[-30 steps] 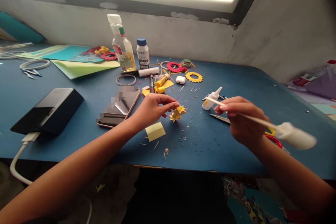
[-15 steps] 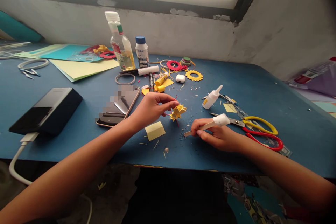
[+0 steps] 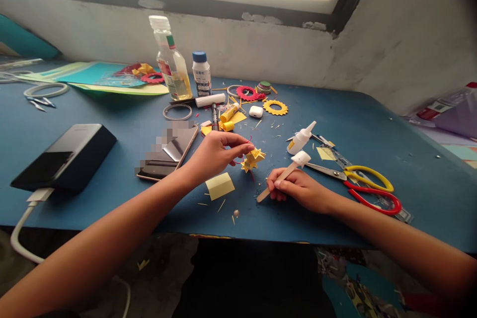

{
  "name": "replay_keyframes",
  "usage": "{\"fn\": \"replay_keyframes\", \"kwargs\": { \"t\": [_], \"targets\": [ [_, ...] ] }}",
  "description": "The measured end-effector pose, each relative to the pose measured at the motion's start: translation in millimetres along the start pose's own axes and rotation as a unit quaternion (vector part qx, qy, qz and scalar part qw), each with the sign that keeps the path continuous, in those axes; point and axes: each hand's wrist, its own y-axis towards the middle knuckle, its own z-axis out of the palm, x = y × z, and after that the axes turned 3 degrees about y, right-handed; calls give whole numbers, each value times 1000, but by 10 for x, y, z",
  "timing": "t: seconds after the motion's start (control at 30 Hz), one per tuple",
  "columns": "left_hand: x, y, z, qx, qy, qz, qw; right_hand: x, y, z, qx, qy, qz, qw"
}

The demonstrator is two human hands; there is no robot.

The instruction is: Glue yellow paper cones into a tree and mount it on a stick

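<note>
My left hand point(image 3: 216, 153) pinches a small yellow spiky paper flower point(image 3: 252, 159) on a red wire, just above the blue table point(image 3: 122, 179). My right hand point(image 3: 298, 190) rests low on the table to its right, closed round a wooden stick point(image 3: 269, 187) with a white blob on its upper end point(image 3: 301, 157). The stick's lower tip touches the table near scattered paper bits. A small white glue bottle point(image 3: 300, 138) lies beyond my right hand.
Yellow and red scissors point(image 3: 363, 185) lie to the right. A yellow paper square point(image 3: 220, 186), a phone point(image 3: 172, 151), a black power bank point(image 3: 67, 155), two bottles point(image 3: 172, 62), paper rings point(image 3: 276, 107) and coloured sheets point(image 3: 108, 80) crowd the table.
My right hand has come down from mid-air to the table with the stick and slid slightly left. My left hand and the flower stay put.
</note>
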Motion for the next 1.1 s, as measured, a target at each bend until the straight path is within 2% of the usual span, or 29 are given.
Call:
{"fn": "replay_keyframes", "kwargs": {
  "t": [0.1, 0.27, 0.37, 0.5, 0.7, 0.83, 0.97, 1.1],
  "targets": [
    [-1, 6, -4, 0, -4, 1, 1000, -20, 35, 6, -40, 117, 6, 992],
    [-10, -2, -6, 3, -14, -13, 1000, 22, 69, -24, -135, 248, 1, 959],
    [-22, -11, -6, 8, -25, -18, 999, 97, 75, -59, -194, 272, -18, 942],
    [-32, -11, -9, 17, -37, -28, 999, 214, 53, -114, -246, 235, -50, 939],
    [-60, -1, -13, 27, -65, -54, 996, 268, 0, -155, -269, 192, -111, 937],
    [-86, 1, -15, 26, -62, -66, 996, 238, 41, -150, -252, 174, -132, 943],
    [-85, 1, -8, 32, -53, -63, 996, 216, 148, -137, -217, 107, -148, 959],
    [-67, -5, 6, 13, -28, -24, 999, 175, 226, -115, -214, 93, -168, 958]
  ]
}}
